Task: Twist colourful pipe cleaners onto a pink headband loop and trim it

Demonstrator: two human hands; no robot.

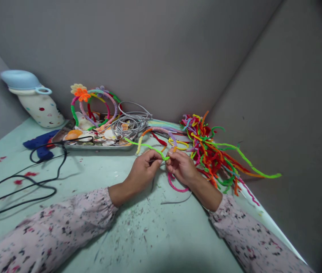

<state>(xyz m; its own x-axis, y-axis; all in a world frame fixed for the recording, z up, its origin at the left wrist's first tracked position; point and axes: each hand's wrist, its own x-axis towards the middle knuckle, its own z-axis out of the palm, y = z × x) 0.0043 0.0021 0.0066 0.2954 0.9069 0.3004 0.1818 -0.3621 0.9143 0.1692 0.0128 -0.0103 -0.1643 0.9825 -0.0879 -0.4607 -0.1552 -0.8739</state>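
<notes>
My left hand (141, 171) and my right hand (184, 167) meet above the table, thumbs and fingers pinched close together. A bright green pipe cleaner (145, 145) is pinched between them; its loose end runs off to the upper left. Just beyond my fingers, an arch wrapped in yellow, orange and purple pipe cleaner (161, 130) reaches down toward my right hand. Below my right hand curves a pink pipe cleaner loop (176, 188), near a bare grey wire (175, 203). Whether these join inside my grip is hidden by my fingers.
A tangled pile of coloured pipe cleaners (206, 151) lies right. A metal tray (106, 147) holds shells, a coil of grey wire (131, 123) and flowered headbands (95, 91). Left are a blue glue gun (40, 142), its black cord (60, 172) and a white bottle (40, 108). Grey walls enclose the table.
</notes>
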